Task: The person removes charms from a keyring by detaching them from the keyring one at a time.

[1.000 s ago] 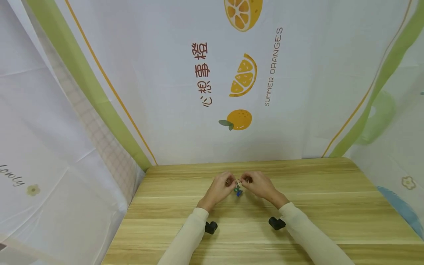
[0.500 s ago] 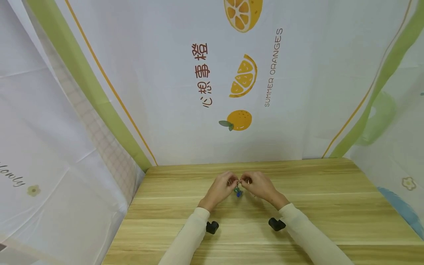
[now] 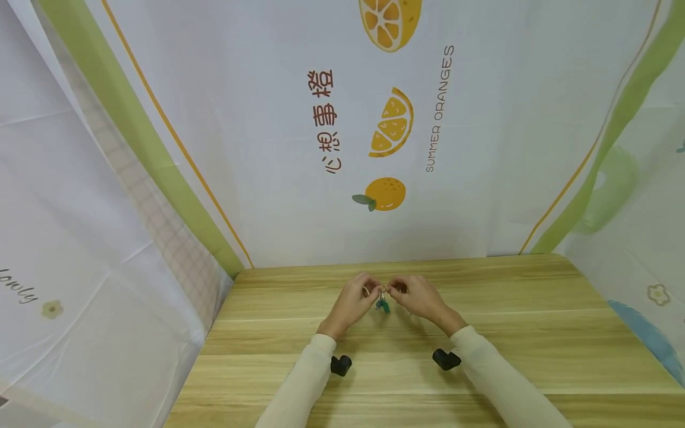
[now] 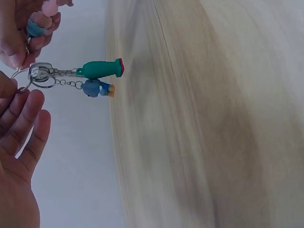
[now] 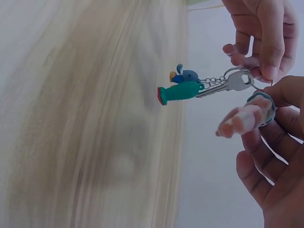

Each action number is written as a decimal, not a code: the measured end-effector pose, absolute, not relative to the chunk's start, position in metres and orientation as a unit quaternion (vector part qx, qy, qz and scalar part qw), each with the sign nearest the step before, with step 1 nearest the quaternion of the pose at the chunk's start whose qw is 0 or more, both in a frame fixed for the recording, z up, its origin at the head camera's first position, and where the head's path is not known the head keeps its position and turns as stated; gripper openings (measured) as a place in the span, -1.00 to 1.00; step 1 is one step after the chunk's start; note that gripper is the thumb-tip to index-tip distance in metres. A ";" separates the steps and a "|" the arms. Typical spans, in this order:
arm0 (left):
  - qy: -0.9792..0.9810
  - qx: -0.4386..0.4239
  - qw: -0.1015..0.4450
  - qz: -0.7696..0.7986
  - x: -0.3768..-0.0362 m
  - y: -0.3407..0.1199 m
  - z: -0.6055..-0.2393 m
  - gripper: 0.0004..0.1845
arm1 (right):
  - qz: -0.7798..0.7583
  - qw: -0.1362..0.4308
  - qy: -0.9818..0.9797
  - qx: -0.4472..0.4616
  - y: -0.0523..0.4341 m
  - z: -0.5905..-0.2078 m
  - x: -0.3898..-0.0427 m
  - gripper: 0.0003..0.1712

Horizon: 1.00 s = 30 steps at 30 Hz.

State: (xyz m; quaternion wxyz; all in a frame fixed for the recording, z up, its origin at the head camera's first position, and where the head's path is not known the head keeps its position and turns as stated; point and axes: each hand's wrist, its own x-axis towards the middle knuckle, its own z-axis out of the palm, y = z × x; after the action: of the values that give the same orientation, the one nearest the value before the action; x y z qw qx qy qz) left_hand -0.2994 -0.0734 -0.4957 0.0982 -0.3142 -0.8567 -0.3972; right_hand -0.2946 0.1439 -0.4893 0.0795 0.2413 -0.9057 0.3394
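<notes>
A small metal key ring (image 5: pixel 236 75) is held in the air above the middle of the bench, nearer its far edge, pinched between the fingertips of both hands. From it hang a silver key with a green cap (image 5: pixel 179 91) tipped red, and a short chain carrying a small blue figure charm (image 5: pixel 186 75) with a yellow spot. A pale pink charm (image 5: pixel 241 119) lies against the right hand (image 5: pixel 270 161).

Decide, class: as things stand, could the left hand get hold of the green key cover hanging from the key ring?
Probably yes. The left hand already pinches the key ring, and the green key cover hangs free just below it, above the table, with nothing between.
</notes>
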 end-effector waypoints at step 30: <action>-0.838 -0.318 0.110 -0.430 -0.302 -0.076 -0.494 -0.89 | 0.347 0.087 -0.902 0.243 0.142 -0.483 -0.293 -0.84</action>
State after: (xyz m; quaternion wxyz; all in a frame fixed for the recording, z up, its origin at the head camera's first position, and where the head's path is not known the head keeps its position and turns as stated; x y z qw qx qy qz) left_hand -0.3015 -0.0756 -0.4941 0.1102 -0.3183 -0.8377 -0.4298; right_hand -0.2928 0.1416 -0.4826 0.0866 0.2426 -0.9017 0.3471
